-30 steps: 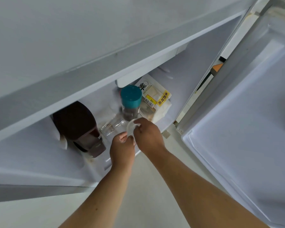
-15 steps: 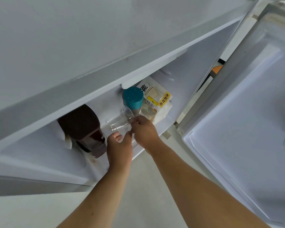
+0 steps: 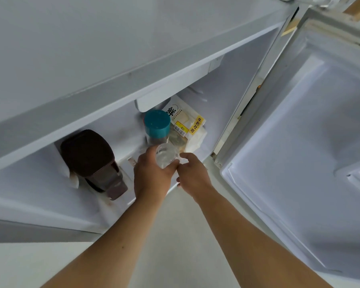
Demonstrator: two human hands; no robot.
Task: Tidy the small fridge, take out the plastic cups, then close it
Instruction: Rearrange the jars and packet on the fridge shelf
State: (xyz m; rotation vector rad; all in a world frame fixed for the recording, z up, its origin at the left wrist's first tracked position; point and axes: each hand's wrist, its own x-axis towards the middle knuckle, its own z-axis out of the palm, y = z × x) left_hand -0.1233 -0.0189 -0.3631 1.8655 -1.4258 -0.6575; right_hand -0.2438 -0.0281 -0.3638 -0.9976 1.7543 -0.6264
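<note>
Clear plastic cup (image 3: 165, 155) at front lip of fridge (image 3: 233, 113) floor, just in front of teal-lid jar (image 3: 156, 126). Held in left hand (image 3: 152, 175), fingers wrapped round the wall, rim toward camera. Can't tell if one cup or a nested stack.

Handling, my read: v. light, thin-walled, flexes and may crack if squeezed; smooth, maybe damp from the cold, so slippery. Best hold is a loose wrap mid-wall or near rim, where it's stiffer; no pinching.

Right hand (image 3: 192, 173) just beside the cup, right of jar, fingers curled; touches left hand's fingertips. Holding anything? Can't tell.

Left of jar: dark brown jug (image 3: 89, 156), well apart from cup. Behind and right of jar: bread bag (image 3: 185, 125) w/ yellow label. Door (image 3: 299, 142) wide open, far right of jar; shut it last.
</note>
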